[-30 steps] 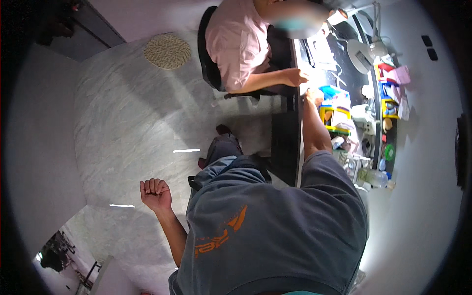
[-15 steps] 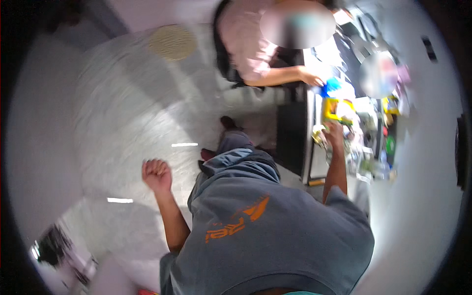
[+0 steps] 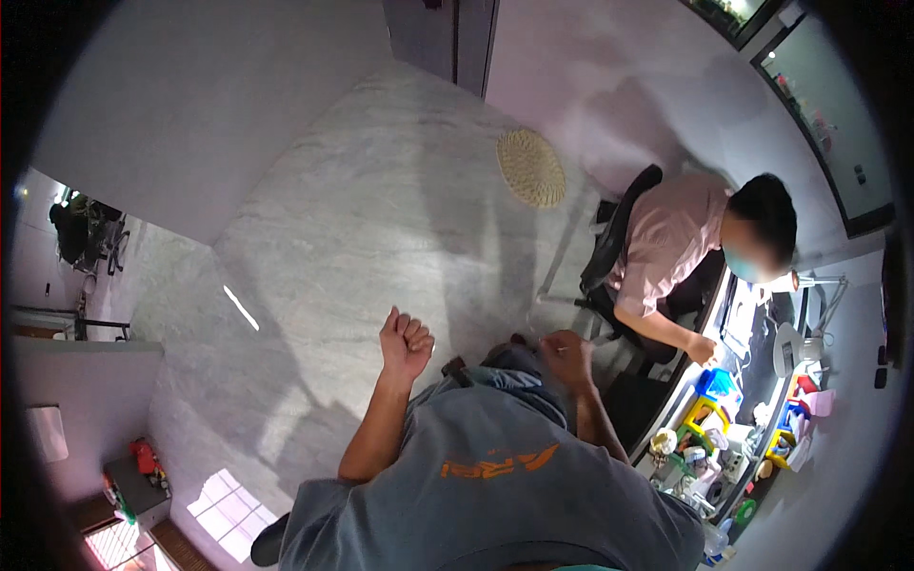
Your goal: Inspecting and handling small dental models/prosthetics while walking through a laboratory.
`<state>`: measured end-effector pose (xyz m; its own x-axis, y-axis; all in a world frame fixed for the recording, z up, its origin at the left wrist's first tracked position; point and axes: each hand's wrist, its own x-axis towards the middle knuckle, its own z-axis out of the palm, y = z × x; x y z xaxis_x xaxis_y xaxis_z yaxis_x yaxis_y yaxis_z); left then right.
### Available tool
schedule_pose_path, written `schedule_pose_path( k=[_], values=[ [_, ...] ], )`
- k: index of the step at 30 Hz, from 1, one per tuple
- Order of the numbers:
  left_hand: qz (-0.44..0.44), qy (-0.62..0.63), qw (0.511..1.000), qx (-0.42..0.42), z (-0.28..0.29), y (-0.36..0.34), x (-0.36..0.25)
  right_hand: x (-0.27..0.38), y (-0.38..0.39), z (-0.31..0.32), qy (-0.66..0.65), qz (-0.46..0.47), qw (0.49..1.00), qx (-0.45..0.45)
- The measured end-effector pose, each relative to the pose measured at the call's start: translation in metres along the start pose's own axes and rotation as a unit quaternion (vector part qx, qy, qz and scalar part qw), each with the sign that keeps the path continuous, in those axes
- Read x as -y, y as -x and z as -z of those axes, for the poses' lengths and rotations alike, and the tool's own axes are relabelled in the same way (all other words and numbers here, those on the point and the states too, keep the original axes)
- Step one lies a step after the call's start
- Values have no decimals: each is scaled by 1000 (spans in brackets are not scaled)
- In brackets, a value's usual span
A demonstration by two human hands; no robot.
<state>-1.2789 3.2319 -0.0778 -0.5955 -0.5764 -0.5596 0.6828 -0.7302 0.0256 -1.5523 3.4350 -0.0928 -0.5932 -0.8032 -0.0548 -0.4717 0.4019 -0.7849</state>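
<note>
Standing over pale marble floor [image 3: 362,238], left hand [image 3: 405,341] at frame centre curled into an empty fist, right hand [image 3: 568,357] just right of it, closed, grip unclear, cluttered desk [image 3: 733,428] lower right, seated person [image 3: 671,247] beside it.

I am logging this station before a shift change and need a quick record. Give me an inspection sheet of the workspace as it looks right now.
Surface: pale marbled floor fills most of the view; a dark desk runs along the right.
Job's things: nothing seen in either hand.
Clutter: colourful toys and small containers crowd the desk's near end; a round woven mat lies on the floor.
Grippers: left hand is a closed fist, raised over the floor; right hand is closed too, near the desk edge, blurred.
Cables: nothing seen clearly.
Surroundings: a seated person in a pink shirt on a black office chair has a hand on the desk; a white desk lamp stands beside them.
</note>
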Motion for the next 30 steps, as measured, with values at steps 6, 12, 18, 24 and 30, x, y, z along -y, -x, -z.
schedule_pose_path(
  k=[6, 12, 18, 24, 30],
  values=[
    [-29, -8, 998, -46, 10, -14, -46, 4, -56, -26, 23, 54, 993, 105],
    [-53, -22, 998, -22, -44, -53, -97, -15, -84, -15, 131, 45, 982, 126],
    [-63, -70, 996, -2, -70, -104, -125, 18, -155, -29, 48, -8, 989, 137],
    [-61, -66, 990, -106, -30, -147, -151, 67, -267, -56, 61, 144, 986, 63],
    [-81, 10, 992, -99, -11, -158, -175, 125, -335, -80, 82, 217, 969, 83]
  ],
)
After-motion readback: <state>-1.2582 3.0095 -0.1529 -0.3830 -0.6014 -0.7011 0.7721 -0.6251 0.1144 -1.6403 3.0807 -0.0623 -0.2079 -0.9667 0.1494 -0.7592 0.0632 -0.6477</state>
